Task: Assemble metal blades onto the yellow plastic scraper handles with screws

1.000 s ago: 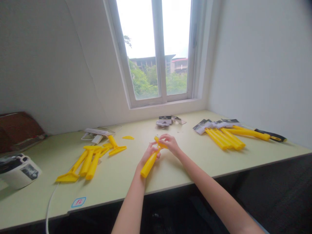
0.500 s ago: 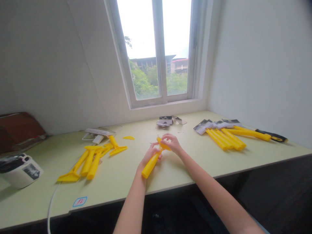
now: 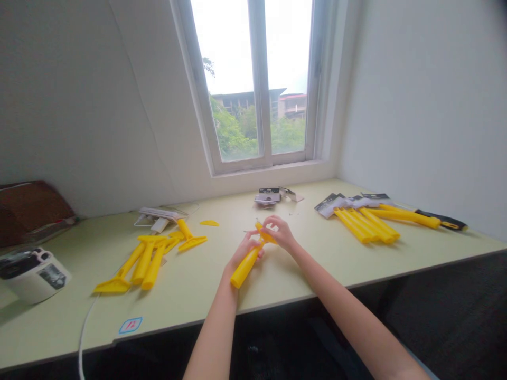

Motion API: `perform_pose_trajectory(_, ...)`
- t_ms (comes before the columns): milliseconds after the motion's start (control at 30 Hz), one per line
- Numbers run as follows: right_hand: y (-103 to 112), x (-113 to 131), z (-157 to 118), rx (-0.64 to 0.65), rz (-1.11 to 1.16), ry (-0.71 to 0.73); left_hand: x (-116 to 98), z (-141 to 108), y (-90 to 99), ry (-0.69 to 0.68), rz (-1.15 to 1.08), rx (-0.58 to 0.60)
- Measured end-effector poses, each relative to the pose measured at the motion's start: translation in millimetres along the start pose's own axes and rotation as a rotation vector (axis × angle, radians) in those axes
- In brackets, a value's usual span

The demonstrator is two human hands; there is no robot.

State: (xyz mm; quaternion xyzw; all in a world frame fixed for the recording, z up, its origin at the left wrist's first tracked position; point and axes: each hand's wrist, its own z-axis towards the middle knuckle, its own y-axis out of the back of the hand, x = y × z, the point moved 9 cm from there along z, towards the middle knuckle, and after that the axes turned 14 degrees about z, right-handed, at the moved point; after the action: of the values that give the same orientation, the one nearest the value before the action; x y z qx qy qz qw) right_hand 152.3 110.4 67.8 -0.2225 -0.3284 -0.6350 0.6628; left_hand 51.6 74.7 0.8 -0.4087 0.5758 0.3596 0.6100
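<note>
My left hand (image 3: pixel 246 251) is closed round a yellow scraper (image 3: pixel 244 268), whose thick handle points down toward the table's front edge. At the scraper's head my right hand (image 3: pixel 277 232) has its fingers bent and pressed against the yellow part; they hide much of it. A thin dark piece sticks out beside my left fingers, too small to name. To the left lie several yellow scrapers (image 3: pixel 146 264), loosely piled. Several more yellow handles with black-and-white cards (image 3: pixel 366 224) lie in a row on the right.
A white power strip (image 3: pixel 160 213), a yellow blade-shaped piece (image 3: pixel 209 223) and a stack of cards (image 3: pixel 268 196) lie toward the back. A white container (image 3: pixel 35 277) and a brown box (image 3: pixel 34 211) stand at left. A black-handled tool (image 3: pixel 443 220) lies far right.
</note>
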Motion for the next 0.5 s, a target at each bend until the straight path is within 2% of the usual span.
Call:
perform_pose_trajectory(233, -4.0, 1.7, -1.0, 0.018, 0.014, -0.028, -3.8, -1.7, 2.4, -0.002, -0.01, -0.047)
perform_pose_trajectory(300, -1.5, -1.9, 0.2, -0.013, 0.019, -0.048, -4.1, -1.7, 4.2, -0.006, -0.004, -0.066)
perform_pose_trajectory(400, 17.0, -18.1, 2.5, -0.148, -0.054, -0.109, -2.4, -0.6, 7.0, 0.0, -0.007, -0.083)
perform_pose_trajectory(500, 49.2, -44.4, 0.1, -0.31, -0.253, -0.23, -1.0, 1.6, 11.8, -0.005, -0.025, -0.111)
